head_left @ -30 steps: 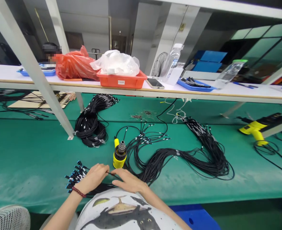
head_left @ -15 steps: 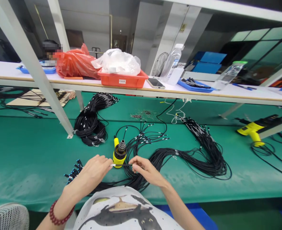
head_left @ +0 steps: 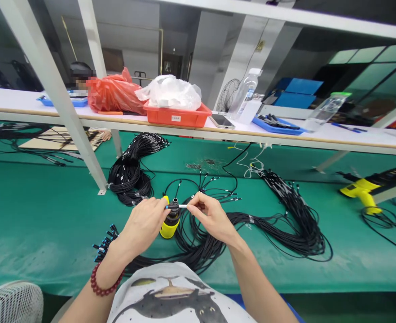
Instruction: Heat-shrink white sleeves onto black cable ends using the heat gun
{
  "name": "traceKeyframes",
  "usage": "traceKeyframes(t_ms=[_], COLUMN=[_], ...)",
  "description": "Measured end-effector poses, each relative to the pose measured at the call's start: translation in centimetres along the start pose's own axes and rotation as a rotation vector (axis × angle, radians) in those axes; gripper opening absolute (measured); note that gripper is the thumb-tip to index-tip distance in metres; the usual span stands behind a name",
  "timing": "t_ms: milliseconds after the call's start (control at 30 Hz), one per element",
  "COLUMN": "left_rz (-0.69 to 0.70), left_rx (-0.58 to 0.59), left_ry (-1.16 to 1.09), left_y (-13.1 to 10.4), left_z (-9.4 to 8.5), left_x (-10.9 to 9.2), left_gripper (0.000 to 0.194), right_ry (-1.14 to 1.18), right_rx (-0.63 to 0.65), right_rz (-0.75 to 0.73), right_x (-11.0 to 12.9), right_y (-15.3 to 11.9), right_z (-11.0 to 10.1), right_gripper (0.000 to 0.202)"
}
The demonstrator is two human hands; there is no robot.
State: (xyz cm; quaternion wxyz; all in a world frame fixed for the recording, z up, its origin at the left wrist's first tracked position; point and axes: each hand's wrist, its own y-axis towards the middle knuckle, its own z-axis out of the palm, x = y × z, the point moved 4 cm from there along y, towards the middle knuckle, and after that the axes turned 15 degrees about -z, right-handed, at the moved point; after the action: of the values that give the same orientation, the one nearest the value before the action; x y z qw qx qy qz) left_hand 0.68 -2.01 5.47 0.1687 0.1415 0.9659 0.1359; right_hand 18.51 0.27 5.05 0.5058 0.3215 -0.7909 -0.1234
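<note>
In front of my body, a thin black cable (head_left: 174, 207) with a white sleeve is stretched level between my hands. My left hand (head_left: 145, 220) pinches its blue-tipped end. At the sleeve's other side, my right hand (head_left: 212, 217) pinches it between thumb and fingertips. Just under the cable stands a yellow heat gun (head_left: 170, 230), its metal nozzle pointing up; the cable crosses in front of or over the nozzle. Under my left forearm, blue-tipped cable ends (head_left: 105, 243) spread out on the green mat. A long black cable bundle (head_left: 214, 237) curves behind my right hand.
One cable coil (head_left: 130, 175) lies by the shelf post (head_left: 83, 152), another cable bundle (head_left: 295, 211) to the right. A second yellow heat gun (head_left: 363, 192) sits far right. The shelf bears a red tray (head_left: 178, 118), a phone (head_left: 222, 120) and bottles. A co-worker's hand (head_left: 107, 135) shows behind.
Both hands have risen away from me with the cable, from in front of the heat gun's body to its nozzle. The white sleeve now shows near my right hand's fingertips. The view has shifted slightly.
</note>
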Motion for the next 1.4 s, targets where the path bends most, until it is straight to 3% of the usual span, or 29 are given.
traceKeyframes(t_ms=[333,467,867,1233,1400], left_rz=[-0.143,-0.217,-0.279,-0.270,-0.279], left_rx=[0.135,0.105,0.055,0.023,0.003], left_ry=[-0.372,-0.491,-0.522,-0.562,-0.585], left_y=[1.4,2.1,3.3,3.3,3.2], left_z=[1.8,2.4,4.2,4.5,4.4], left_x=[1.6,1.8,3.0,3.4,3.5], left_gripper=[0.031,0.039,0.036,0.020,0.012], right_ry=[-0.043,-0.088,-0.230,-0.264,-0.249], right_rx=[0.039,0.025,-0.011,-0.019,0.042], right_rz=[0.030,0.032,0.120,0.129,0.106], right_x=[-1.7,-2.0,-3.6,-4.2,-4.0], right_y=[0.9,1.4,2.0,1.9,1.9], right_z=[0.3,0.5,1.0,1.3,1.0], right_gripper=[0.015,0.015,0.014,0.013,0.014])
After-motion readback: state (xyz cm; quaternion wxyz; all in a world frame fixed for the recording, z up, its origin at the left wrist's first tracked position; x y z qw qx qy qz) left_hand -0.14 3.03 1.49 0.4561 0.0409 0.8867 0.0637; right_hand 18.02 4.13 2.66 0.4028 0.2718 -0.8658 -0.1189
